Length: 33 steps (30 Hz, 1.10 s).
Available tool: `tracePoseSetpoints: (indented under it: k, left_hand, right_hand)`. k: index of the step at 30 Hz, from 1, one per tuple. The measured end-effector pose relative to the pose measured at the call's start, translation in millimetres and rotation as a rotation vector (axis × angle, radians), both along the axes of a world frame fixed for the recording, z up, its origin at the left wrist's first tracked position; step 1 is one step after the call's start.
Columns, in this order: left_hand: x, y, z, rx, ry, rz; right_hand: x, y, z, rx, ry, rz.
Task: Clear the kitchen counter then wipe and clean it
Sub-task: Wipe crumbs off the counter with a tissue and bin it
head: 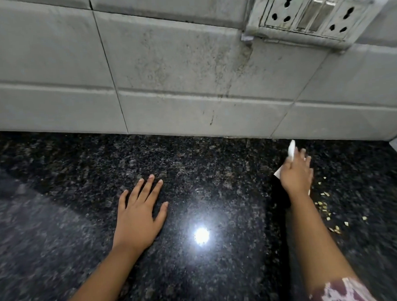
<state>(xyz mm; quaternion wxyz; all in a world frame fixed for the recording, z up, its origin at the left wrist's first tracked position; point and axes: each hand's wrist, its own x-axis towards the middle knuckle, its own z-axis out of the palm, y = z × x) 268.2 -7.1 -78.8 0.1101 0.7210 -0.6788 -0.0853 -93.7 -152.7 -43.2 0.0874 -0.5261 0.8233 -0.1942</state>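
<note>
Crumbs point(322, 205) beside right hand point(296, 175) pressing white cloth point(291, 149) (left hand point(138, 213) flat on counter point(205, 170)).

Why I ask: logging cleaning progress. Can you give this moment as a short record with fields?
surface: black granite counter, glossy, lamp glare
left hand: flat on counter, fingers spread
right hand: presses white cloth on counter near wall
debris: pale crumbs right of right forearm
wall: stained tiles, socket panel
</note>
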Motion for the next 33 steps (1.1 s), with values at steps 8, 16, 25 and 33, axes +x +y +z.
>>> tracePoseSetpoints:
  k: [8, 16, 25, 33]
  left_hand:
    - [0, 0, 1, -0.013, -0.009, -0.004]
    - [0, 0, 1, -0.005, 0.009, -0.003]
    - [-1, 1, 3, 0.010, -0.003, -0.007]
    - [-1, 1, 6, 0.015, 0.002, -0.007]
  right_hand:
    - [187, 98, -17, 0.076, 0.102, 0.918]
    - [57, 71, -25, 0.074, 0.189, 0.504]
    - [109, 120, -2, 0.009, 0.018, 0.643]
    - [28, 106, -21, 0.087, 0.175, 0.444]
